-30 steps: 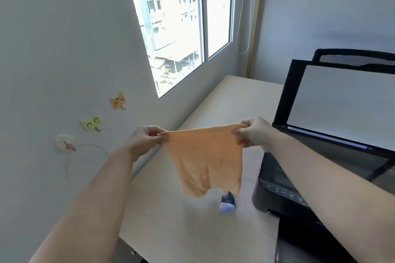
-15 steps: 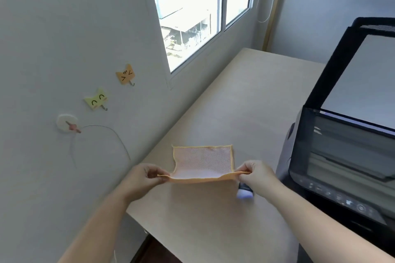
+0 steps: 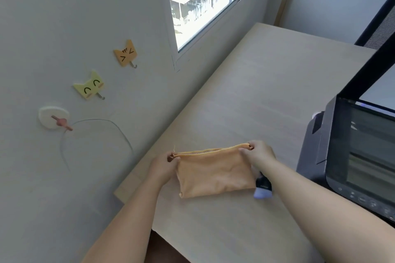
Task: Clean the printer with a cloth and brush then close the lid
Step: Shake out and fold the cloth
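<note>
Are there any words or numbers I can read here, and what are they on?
None can be read.
Black printer: small pale button symbols on its front panel, too blurred.
Small black brush with pale purple bristles: a tiny pale mark, too small.
Orange cat-face hook and yellow cat-face hook: drawn faces only.

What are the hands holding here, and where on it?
Both hold the orange cloth: left hand pinches its upper left corner, right hand its upper right corner. The brush lies unheld.

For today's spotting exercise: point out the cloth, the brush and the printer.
cloth [image 3: 215, 174], head view, middle of the folded orange fabric.
brush [image 3: 263, 190], head view, where the dark handle meets the pale bristles.
printer [image 3: 314, 153], head view, grey left side wall.
</note>
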{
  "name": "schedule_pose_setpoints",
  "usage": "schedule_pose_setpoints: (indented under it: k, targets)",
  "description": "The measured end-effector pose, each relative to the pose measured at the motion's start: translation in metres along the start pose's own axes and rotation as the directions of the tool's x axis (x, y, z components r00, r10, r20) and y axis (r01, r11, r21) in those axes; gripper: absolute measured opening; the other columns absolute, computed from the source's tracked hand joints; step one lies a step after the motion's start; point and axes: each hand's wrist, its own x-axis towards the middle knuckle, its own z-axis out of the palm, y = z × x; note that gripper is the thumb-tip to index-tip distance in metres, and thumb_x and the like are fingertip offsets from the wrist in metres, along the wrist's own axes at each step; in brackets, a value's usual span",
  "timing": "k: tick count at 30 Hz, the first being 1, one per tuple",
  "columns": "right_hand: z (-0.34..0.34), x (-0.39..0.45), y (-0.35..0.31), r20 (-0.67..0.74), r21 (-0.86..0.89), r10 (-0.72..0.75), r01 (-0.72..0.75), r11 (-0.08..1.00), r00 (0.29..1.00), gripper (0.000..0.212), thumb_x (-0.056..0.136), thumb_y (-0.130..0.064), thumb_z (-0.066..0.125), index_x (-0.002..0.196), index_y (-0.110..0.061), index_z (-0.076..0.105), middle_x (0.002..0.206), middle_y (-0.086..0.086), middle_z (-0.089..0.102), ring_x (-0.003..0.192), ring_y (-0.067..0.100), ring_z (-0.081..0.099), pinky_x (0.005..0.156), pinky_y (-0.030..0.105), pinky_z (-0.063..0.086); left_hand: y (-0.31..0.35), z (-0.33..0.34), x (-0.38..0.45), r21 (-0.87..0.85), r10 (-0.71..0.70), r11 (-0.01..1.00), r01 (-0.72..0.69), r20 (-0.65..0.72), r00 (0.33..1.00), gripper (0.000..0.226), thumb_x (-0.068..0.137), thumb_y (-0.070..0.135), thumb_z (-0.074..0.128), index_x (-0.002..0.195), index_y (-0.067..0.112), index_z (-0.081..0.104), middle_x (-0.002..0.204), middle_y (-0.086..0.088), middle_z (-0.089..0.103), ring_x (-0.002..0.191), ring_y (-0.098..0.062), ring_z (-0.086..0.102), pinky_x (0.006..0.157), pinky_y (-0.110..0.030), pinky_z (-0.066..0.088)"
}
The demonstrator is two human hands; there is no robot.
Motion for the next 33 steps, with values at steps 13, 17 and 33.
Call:
schedule_pose_setpoints:
  k: [13,17,33]
  targets:
    - [0.065,-0.055,0.029,-0.201,-0.238,-0.563,0.517,0.822,0.802,0.017,0.074,-0.033,0.052,0.086,-0.029,0.063,0.072,-0.011,0.06,0.074,0.009,0.052,0.072,0.019,0.035,0.02,0.037,0.015,0.584,0.377,0.739,-0.336,0.055,0.925,0.048,0.086,0.039,0.058,0.133,0.034,0.054,0.133,0.003,0.051,0.117,-0.026,0.049,0.098,-0.035,0.039]
    - [0.103,-0.106,0.023,0.231,0.358,0.05,-0.132,0.924,0.972,0.02,0.084,-0.037,0.063,0.079,-0.018,0.062,0.054,-0.005,0.057,0.04,0.007,0.045,0.041,0.019,0.035,0.052,0.054,0.029,0.634,0.344,0.635,-0.442,0.28,0.896,0.053,0.089,0.045,0.053,0.14,0.033,0.044,0.139,0.004,0.048,0.126,-0.025,0.043,0.103,-0.036,0.033]
    - [0.056,-0.102,-0.005,0.057,0.87,0.137,-0.117,0.478,0.989,0.029,0.079,-0.006,0.07,0.061,-0.016,0.051,0.054,-0.005,0.05,0.05,0.008,0.041,0.055,0.025,0.029,0.067,0.01,0.008,-0.374,0.107,0.927,0.033,0.347,0.932,0.031,0.065,0.032,0.072,0.089,0.017,0.059,0.089,-0.006,0.065,0.087,-0.022,0.057,0.079,-0.035,0.041]
